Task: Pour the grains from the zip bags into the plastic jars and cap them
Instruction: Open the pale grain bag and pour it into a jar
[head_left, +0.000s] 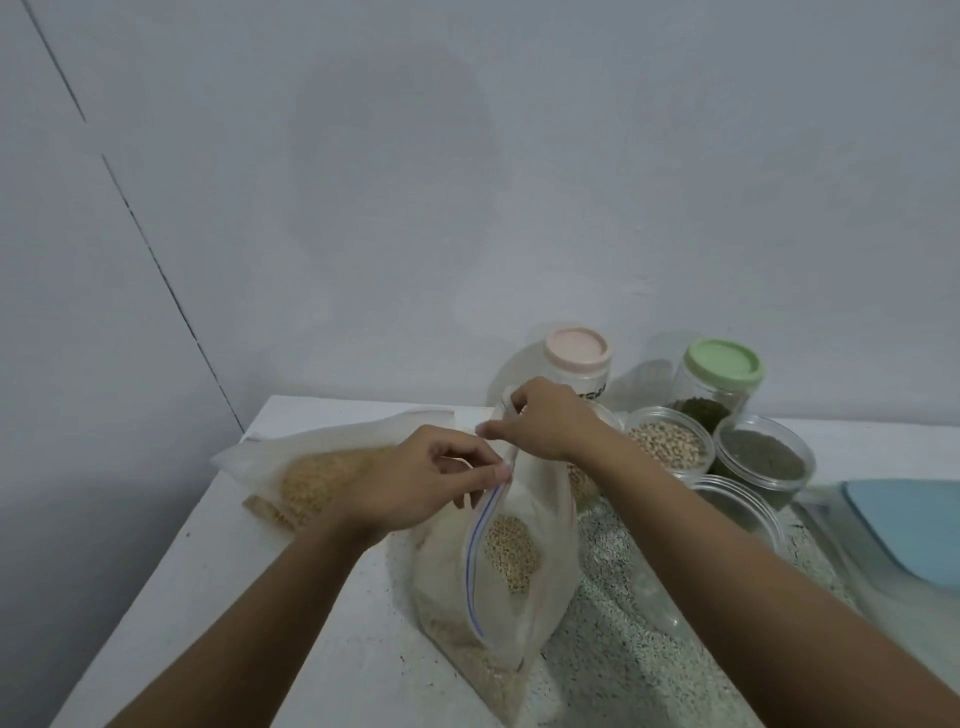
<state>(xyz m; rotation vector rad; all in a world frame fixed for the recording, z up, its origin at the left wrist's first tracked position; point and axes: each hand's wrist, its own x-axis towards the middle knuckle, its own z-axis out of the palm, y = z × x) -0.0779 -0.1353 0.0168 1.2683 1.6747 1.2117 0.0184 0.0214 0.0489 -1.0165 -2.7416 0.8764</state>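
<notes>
A frosted zip bag (519, 566) of pale grains stands upright in the middle of the white table (208, 571), its blue zip line running down the near side. My left hand (415, 483) pinches the near part of the bag's top edge. My right hand (540, 421) pinches the far part of the same edge. A second zip bag (311, 467) with yellowish grains lies flat behind my left hand. Open plastic jars stand at the right: one with pale beans (670, 441), one with dark green grains (763, 462), one clear jar (743, 509) partly behind my right forearm.
A pink-lidded jar (576, 358) and a green-lidded jar (722, 374) stand capped by the grey wall. A blue lid on a clear container (904, 530) sits at the right edge. A bag of small whitish grains (623, 623) lies under my right forearm. The table's left edge is close.
</notes>
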